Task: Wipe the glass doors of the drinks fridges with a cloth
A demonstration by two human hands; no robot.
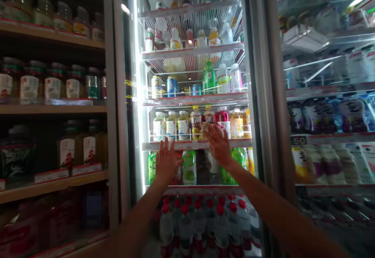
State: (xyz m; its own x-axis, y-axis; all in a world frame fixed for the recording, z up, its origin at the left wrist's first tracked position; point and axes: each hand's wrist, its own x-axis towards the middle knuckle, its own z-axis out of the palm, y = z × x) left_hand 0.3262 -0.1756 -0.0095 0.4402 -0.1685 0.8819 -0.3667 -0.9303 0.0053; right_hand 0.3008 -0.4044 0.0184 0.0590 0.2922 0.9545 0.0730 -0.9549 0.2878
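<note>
My left hand is raised with its fingers spread, at the front edge of a refrigerator shelf. It holds nothing that I can see. Farther right, my right hand reaches to the same shelf, fingers pressed on a small beige cloth, partly hidden and blurred. The cloth is in front of an iced tea bottle with a yellow cap. Beside that bottle are a red drink bottle and another iced tea bottle. Below my hands, green bottles stand on the lower shelf.
Red-capped bottles fill the refrigerator's bottom. Cans and more bottles occupy the upper shelves. A metal door frame borders the right side. At left, wooden shelves carry jars; at right, another cooler holds packed drinks.
</note>
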